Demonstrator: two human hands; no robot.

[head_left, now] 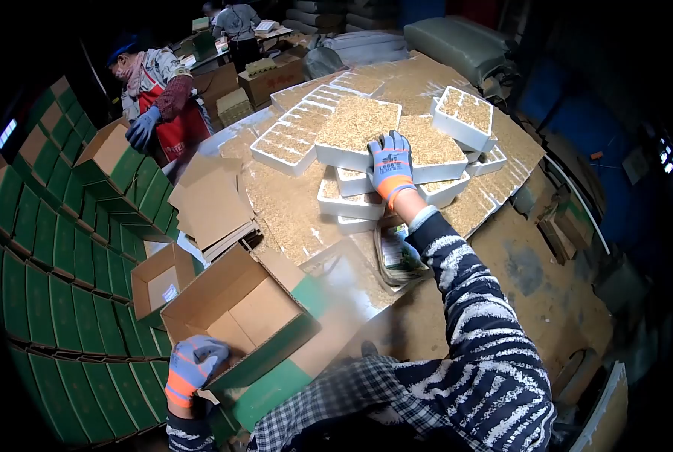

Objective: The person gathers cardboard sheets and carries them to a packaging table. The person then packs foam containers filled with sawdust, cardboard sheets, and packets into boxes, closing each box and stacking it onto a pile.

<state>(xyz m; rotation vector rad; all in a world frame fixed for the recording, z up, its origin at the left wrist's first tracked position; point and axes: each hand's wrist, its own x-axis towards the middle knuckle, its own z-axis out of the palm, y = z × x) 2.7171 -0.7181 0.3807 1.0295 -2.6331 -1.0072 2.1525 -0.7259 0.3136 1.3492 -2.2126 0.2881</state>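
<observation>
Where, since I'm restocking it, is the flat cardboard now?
In the head view, the flat cardboard lies stacked left of centre, just beyond the open box at the left hand.

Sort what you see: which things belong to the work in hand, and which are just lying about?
Seems part of the work:
green-sided cardboard box at the left hand
white tray of tan granules under the right hand

Seems just lying about:
grey-green sacks at the back
loose cardboard pieces at far right

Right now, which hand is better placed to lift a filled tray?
Right, likely. The right hand is at the edge of a filled tray, while the left hand is at an open box, away from the trays.
</observation>
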